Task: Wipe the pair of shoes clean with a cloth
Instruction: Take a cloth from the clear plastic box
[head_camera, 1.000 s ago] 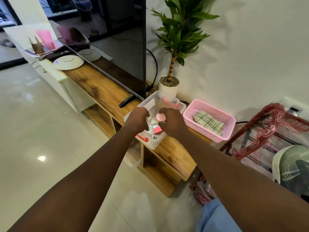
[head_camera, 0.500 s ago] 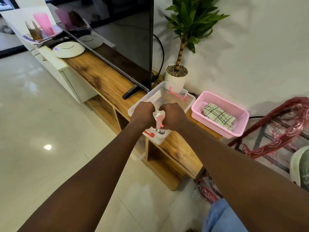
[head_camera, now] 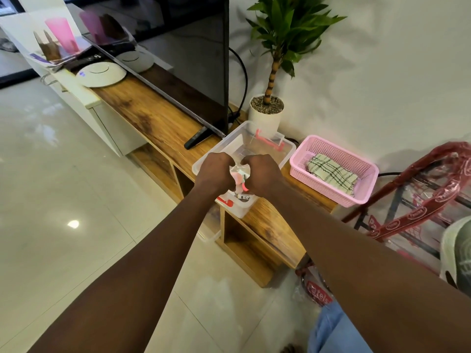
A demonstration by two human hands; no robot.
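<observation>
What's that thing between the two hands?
A small clear packet with something pink inside. The left hand and right hand grip it above the clear box, in the head view.

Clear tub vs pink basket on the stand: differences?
The clear tub has solid see-through walls; the pink basket is perforated mesh. The pink basket holds a folded checked cloth; over the clear tub the left hand and right hand grip a small packet. Both are rectangular, on the wooden stand.

Cloth [head_camera: 331, 173] is in sight: cream with dark green check lines, folded into a flat rectangle. It's lying in the pink basket [head_camera: 367, 184], tilted a touch, at about three o'clock from the clear tub [head_camera: 285, 150] just beside it.
</observation>
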